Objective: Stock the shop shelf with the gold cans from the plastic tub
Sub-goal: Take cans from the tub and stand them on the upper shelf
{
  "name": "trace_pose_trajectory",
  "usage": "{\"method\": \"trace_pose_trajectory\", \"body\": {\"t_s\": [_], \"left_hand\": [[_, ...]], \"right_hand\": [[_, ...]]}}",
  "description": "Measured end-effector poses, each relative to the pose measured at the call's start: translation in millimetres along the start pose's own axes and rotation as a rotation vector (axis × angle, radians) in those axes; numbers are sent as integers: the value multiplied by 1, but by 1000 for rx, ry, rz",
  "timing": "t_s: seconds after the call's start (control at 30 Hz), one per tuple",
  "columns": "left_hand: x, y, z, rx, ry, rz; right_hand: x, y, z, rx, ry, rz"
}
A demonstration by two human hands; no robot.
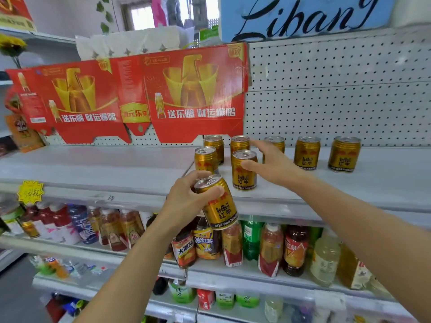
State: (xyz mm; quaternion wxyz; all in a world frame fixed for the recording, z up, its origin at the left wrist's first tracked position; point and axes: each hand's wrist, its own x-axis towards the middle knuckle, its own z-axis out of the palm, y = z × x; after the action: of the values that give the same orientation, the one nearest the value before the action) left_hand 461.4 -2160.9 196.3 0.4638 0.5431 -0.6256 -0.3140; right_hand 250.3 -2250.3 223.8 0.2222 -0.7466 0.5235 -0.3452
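Left hand (186, 201) clamped on a gold can (218, 201) just below the shelf (93, 166) edge; right hand (268, 164) fingers apart, thumb touching a shelved can (244, 170).

Held can tilts, pull-tab end up-left, long axis leaning. I judge it rigid, slick metal, fairly heavy if full: wrap the sidewall mid-height. Six cans stand upright on the shelf. Tub not in view.

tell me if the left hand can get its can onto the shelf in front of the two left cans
Probably yes: the left hand holds its can tilted just below the shelf edge, and the spot before the front left can looks bare.
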Motion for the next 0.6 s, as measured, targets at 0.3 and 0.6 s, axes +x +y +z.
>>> {"method": "trace_pose_trajectory", "body": {"t_s": [0.3,0.6], "left_hand": [[25,36,49,-11,-43,119],[79,11,79,755,119,505]], "right_hand": [[-69,-11,-9,172,-163,-77],[-39,44,-36,197,245,179]]}}
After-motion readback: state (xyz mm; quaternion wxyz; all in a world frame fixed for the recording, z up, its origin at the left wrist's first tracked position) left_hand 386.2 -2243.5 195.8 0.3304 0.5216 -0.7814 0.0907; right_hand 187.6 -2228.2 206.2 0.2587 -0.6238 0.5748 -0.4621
